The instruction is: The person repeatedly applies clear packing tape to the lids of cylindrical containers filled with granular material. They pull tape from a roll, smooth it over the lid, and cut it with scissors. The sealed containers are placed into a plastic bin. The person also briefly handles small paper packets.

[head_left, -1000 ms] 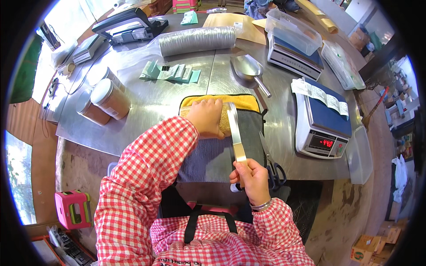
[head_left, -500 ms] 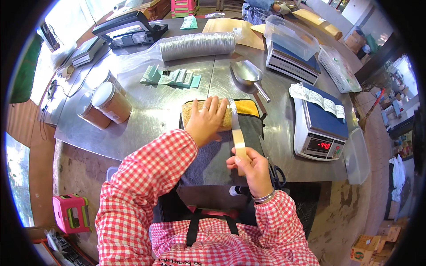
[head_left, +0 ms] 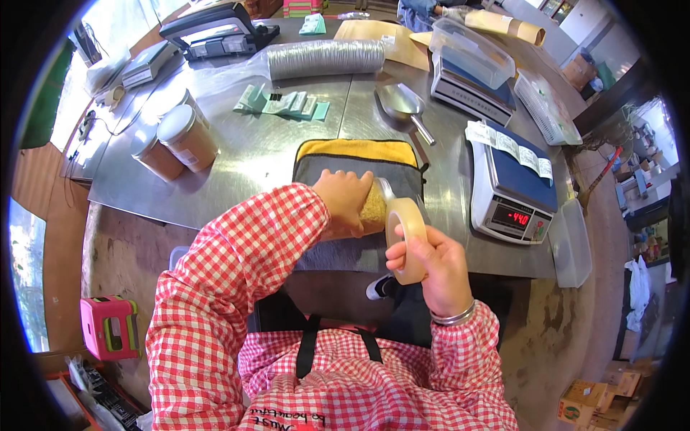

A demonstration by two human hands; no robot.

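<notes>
Tape roll [head_left: 411, 218] sits in the right hand [head_left: 441, 269], fingers clamped on its ring. Strip [head_left: 386, 188] appears to reach the end of the clear package of golden bits [head_left: 374, 212]; no cut visible, so I'd call it part done, strip not yet severed. Left hand [head_left: 339, 200] has its fingers closed over the package on a grey-and-yellow towel [head_left: 356, 148], hiding most of it. Around on the counter [head_left: 237, 161]: scoop [head_left: 399, 100], scale [head_left: 528, 176], canisters [head_left: 188, 140], all clear of both hands.
</notes>
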